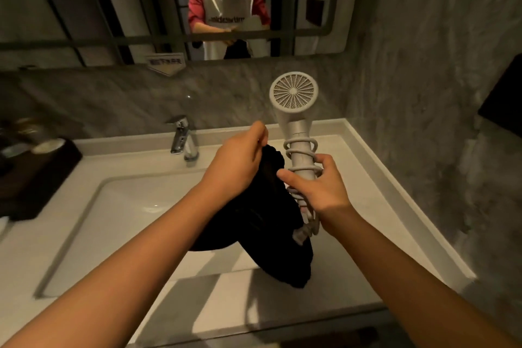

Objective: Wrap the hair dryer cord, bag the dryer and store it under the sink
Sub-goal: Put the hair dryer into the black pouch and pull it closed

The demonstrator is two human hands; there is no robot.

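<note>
So you're standing at the white vanity counter (367, 206), sink basin (118, 206) off at your 10 o'clock and the mirror (84, 8) up at 12. The black bag (254, 223) hangs over the basin edge dead ahead. It looks like soft floppy cloth, so it'll collapse on you unless you keep the mouth spread.

The hair dryer (295, 110) is up in the air at about 1 o'clock, head pointing away, rear grille facing you. It's a rigid, smooth plastic body and probably top-heavy, so hold it by the handle like you're doing. The cord (300, 147) is already coiled around the handle; it's springy and will likely loosen if you let go of the coils.

Your left hand (237, 161) is pinched shut on the bag's top edge. Your right hand (322, 186) is wrapped around the dryer's handle over the coils. The plug (306, 230) seems to dangle just under your right palm, though it's too dim to be sure.

As for writing, there's a small sign (165, 63) below the mirror and print on the shirt in the reflection, but I can't read either.
</note>
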